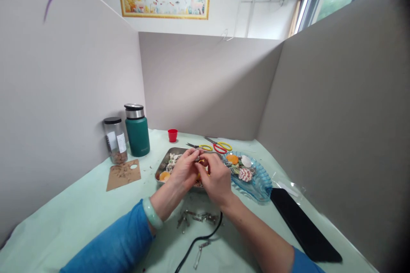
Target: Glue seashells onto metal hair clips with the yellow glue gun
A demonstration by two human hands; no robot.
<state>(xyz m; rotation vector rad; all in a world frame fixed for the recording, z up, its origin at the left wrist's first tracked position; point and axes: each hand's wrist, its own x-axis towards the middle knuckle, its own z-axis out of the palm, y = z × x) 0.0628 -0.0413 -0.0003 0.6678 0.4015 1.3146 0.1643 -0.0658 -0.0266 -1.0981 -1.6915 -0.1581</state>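
My left hand [184,171] and my right hand [217,178] meet over a metal tray [159,169], their fingertips pinched together. A small greyish thing shows at the left fingertips and a bit of yellow between the hands; fingers hide most of it, so I cannot tell its kind. White shell-like pieces [173,160] and an orange piece [164,176] lie in the tray's left part. Right of it, a blue scalloped plate [262,185] carries an orange disc [232,159], a white piece [246,161] and a red-and-white patterned piece [245,174].
Below my hands lie several small metal clips [200,217] and a black cord [200,239]. Scissors [221,147], a red cup [172,135], a green flask [137,136], a jar [115,140] and brown card [123,175] stand around; a black slab [304,224] lies right. Grey panels enclose three sides.
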